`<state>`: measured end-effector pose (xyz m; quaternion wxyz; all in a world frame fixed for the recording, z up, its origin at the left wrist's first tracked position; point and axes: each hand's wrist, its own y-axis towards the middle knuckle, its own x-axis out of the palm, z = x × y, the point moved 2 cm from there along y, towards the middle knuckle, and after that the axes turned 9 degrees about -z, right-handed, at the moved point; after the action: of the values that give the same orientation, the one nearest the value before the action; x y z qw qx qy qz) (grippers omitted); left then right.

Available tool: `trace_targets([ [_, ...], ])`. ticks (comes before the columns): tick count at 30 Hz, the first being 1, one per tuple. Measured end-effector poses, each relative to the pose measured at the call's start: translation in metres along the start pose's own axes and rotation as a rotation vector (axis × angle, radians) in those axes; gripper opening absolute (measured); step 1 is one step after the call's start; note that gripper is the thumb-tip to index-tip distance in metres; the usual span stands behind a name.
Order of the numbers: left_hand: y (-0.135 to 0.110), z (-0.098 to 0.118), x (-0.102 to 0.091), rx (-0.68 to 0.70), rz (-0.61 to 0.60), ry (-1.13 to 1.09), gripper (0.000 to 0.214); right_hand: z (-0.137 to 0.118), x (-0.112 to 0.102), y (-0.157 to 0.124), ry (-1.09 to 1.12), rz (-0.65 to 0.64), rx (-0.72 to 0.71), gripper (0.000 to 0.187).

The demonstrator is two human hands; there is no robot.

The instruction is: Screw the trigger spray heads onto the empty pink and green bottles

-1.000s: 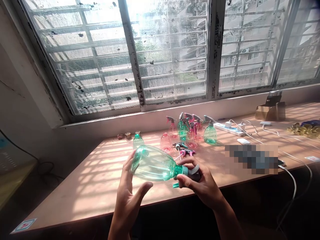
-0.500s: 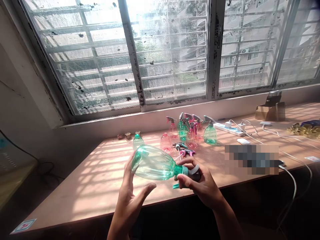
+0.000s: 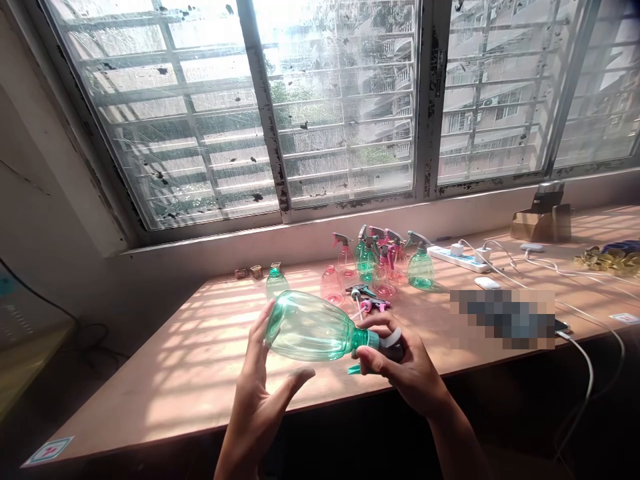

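I hold a clear green spray bottle [image 3: 307,329] on its side above the near edge of the wooden table [image 3: 200,360]. My left hand [image 3: 260,400] cups the bottle's base end from below, fingers and thumb spread around it. My right hand [image 3: 400,367] is wrapped round the grey trigger head [image 3: 390,343] at the bottle's neck. A teal trigger lever sticks out under my right thumb.
Several green and pink spray bottles [image 3: 385,263] stand near the window sill, with loose trigger heads [image 3: 367,299] in front of them and a capless green bottle [image 3: 275,281] to the left. A power strip [image 3: 457,258], cables and a white mouse [image 3: 486,283] lie at the right.
The bottle has shifted slightly right and tilted a little, and my left thumb has moved further under it. My right hand stays closed on the trigger head.
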<state>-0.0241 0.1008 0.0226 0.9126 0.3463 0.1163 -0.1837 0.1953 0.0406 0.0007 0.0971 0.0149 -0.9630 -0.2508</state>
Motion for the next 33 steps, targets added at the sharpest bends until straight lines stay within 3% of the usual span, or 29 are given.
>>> trace_targets([
  [6,0.0,-0.001,0.001,-0.043,0.05,-0.088,0.065,-0.003,0.004,0.0,-0.006,-0.007,0.017,0.035],
  [17,0.0,0.007,-0.001,0.075,0.031,-0.126,0.063,0.0,0.002,0.0,0.022,-0.007,-0.001,0.034],
  [22,0.002,0.008,0.004,-0.008,0.096,-0.169,0.06,-0.001,0.002,-0.001,0.019,-0.016,0.005,0.033],
  [27,0.003,0.005,0.003,0.03,0.034,-0.151,0.058,0.001,-0.003,-0.001,0.013,0.009,0.011,0.036],
  [33,0.0,0.001,0.0,0.046,-0.003,-0.189,0.07,0.002,-0.002,0.0,0.025,-0.03,-0.009,0.032],
])
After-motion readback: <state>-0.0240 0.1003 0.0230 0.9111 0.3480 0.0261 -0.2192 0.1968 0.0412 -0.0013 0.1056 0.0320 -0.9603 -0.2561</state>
